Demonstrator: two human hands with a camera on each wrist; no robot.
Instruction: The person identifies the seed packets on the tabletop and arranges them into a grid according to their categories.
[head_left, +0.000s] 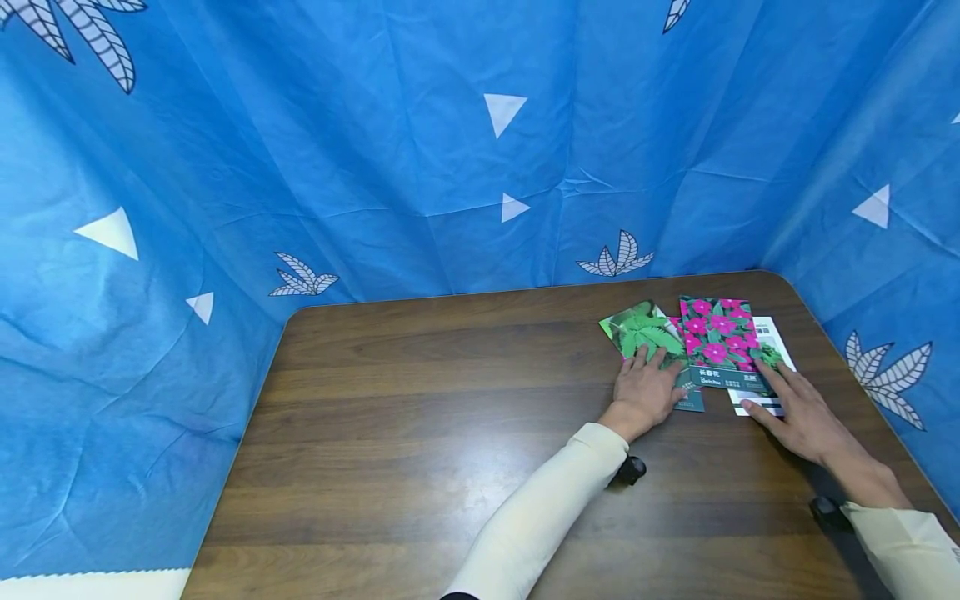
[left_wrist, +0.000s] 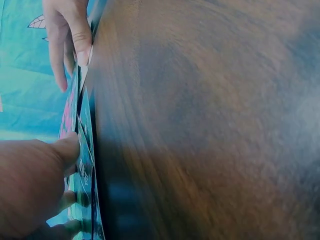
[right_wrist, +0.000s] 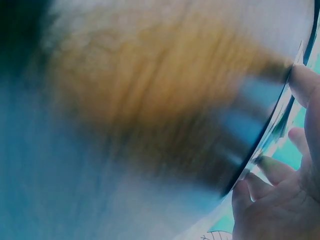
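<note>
At the right rear of the table lies an overlapping group of flat seed packets. On top is one with pink flowers (head_left: 716, 333) and a dark green lower band. My left hand (head_left: 647, 390) rests on a green-leaf packet (head_left: 643, 327) to its left, fingers spread and fairly straight. Another dark-edged packet (head_left: 692, 402) shows beneath. My right hand (head_left: 808, 418) lies with extended fingers on a white packet (head_left: 772, 333) that sticks out at the right. In the left wrist view, the packets' edges (left_wrist: 86, 165) stand slightly apart under the fingers.
The packets lie on a brown wooden table (head_left: 405, 417) with rounded rear corners. Blue cloth (head_left: 420, 150) with white triangles and leaf prints hangs behind it and at both sides. The table's right edge runs close to my right hand.
</note>
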